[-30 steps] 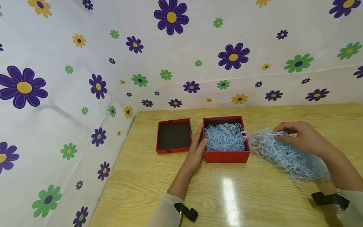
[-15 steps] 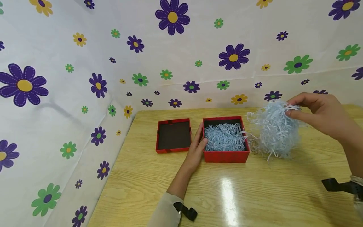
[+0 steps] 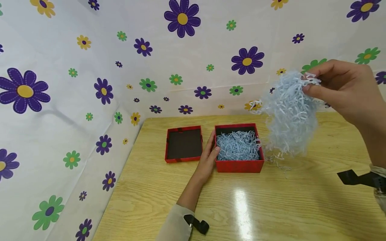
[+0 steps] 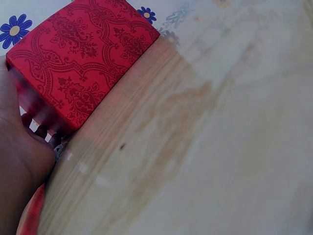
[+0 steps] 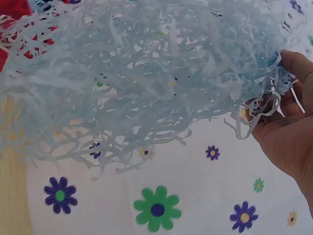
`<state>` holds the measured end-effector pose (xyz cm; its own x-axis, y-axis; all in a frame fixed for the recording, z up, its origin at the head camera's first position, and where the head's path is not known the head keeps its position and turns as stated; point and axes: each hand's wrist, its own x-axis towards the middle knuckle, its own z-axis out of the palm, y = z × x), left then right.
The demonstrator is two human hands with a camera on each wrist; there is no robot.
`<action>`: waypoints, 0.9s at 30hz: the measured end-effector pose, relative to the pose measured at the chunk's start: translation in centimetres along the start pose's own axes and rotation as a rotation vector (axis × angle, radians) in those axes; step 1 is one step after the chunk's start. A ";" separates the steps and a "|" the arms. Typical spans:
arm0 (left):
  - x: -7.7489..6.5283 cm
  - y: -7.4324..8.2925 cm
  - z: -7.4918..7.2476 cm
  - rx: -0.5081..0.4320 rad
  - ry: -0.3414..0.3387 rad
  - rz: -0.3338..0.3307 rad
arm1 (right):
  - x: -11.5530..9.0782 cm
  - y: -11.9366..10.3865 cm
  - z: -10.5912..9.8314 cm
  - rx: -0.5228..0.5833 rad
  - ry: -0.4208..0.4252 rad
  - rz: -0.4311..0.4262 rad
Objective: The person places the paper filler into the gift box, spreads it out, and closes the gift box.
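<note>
A red box (image 3: 240, 166) with a dark inside stands on the table, filled with light blue shredded paper (image 3: 238, 147). My left hand (image 3: 206, 164) lies along the box's left wall, fingers stretched along it and thumb at the front corner. The left wrist view shows the patterned front of the red box (image 4: 83, 54), with that hand (image 4: 22, 152) beside it. Right of the box, well above the table, my right hand (image 3: 343, 87) pinches a large clump of shredded paper (image 3: 294, 113) that hangs down. Up close, the clump (image 5: 137, 83) spreads out loosely from the right hand's (image 5: 288, 122) fingertips.
A red box lid (image 3: 184, 144) lies on the table, its dark inside facing up, left of the box. A few loose paper strands (image 3: 280, 162) trail by the box's right side. Flower-printed sheeting (image 3: 193, 70) covers the walls behind and at left.
My right hand has lifted the shredded paper clump off the table, raising it high beside the box. The left hand and the box have stayed in place.
</note>
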<state>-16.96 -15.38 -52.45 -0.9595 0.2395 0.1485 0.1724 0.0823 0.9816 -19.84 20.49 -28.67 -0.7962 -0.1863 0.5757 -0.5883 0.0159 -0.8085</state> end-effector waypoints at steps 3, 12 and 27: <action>0.1 -0.1 0.0 -0.007 -0.004 0.005 | 1.0 -0.8 0.9 0.111 -0.026 -0.039; 0.1 -0.2 0.0 -0.032 -0.007 0.017 | 3.6 -2.9 4.0 0.265 -0.136 -0.158; 0.1 0.0 -0.2 -0.060 -0.022 0.026 | 4.8 -3.2 7.9 0.275 -0.180 -0.140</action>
<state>-17.12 -15.49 -52.37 -0.9498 0.2617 0.1716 0.1825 0.0179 0.9830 -20.65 11.75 -24.31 -0.6587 -0.3381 0.6721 -0.6103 -0.2823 -0.7401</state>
